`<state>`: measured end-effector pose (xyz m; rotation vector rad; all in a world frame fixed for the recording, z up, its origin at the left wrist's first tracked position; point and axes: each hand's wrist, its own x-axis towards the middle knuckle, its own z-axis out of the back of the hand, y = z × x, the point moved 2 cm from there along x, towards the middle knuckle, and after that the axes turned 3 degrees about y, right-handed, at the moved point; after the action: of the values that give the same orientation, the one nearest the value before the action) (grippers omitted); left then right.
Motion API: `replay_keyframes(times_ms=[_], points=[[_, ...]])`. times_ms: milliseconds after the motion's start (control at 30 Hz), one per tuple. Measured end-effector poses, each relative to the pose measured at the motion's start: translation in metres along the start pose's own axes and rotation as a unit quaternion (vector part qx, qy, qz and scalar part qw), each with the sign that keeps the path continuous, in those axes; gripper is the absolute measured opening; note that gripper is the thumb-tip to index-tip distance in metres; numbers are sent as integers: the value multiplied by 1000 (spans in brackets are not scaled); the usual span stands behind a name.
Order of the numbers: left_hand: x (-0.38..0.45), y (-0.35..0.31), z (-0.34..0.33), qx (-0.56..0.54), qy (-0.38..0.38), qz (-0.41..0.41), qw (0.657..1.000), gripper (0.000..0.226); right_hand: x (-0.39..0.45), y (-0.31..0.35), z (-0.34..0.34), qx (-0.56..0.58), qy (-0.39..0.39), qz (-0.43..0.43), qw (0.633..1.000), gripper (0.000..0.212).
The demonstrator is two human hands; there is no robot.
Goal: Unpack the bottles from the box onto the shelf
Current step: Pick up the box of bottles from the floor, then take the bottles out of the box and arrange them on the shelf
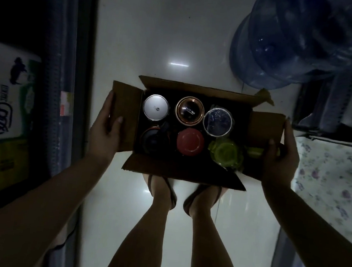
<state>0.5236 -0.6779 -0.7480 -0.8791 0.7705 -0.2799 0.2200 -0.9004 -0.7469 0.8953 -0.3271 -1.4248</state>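
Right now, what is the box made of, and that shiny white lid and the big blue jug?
The box looks like plain brown cardboard: matte, with thin folded flaps and a raw cut edge. The white lid seems to be smooth metal or glossy plastic, since it has a bright silvery rim; dim light leaves that open. The blue jug looks like clear tinted plastic: you can see through it, and it shows small glints.

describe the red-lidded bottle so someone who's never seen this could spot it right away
Find the open cardboard box held between both hands above the pale floor; six bottles stand inside in two rows. The red-lidded bottle is in the middle of the row nearer the person, between a dark-capped bottle and a green-lidded one. Its plain red lid is the only red one.
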Motion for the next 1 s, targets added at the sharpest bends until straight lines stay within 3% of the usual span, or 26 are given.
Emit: replay_keyframes(times_ms=[200, 433, 700, 833, 1000], points=[[-47, -74, 28, -31, 17, 4, 999, 58, -44, 58, 79, 24, -12, -8, 1000, 47], [-130, -239, 87, -54, 28, -20, 998, 57, -101, 193, 216, 53, -45, -35, 997, 49], [-217, -424, 150, -95, 46, -103, 989, 57, -157, 326, 378, 111, -112, -36, 987, 46], [-241, -491, 157, -53, 42, -180, 981, 59, -184, 362, 427, 148, -168, -49, 973, 47], [-237, -540, 157, -35, 126, -224, 966, 68, -226, 377, 459, 151, -255, -70, 952, 49]])
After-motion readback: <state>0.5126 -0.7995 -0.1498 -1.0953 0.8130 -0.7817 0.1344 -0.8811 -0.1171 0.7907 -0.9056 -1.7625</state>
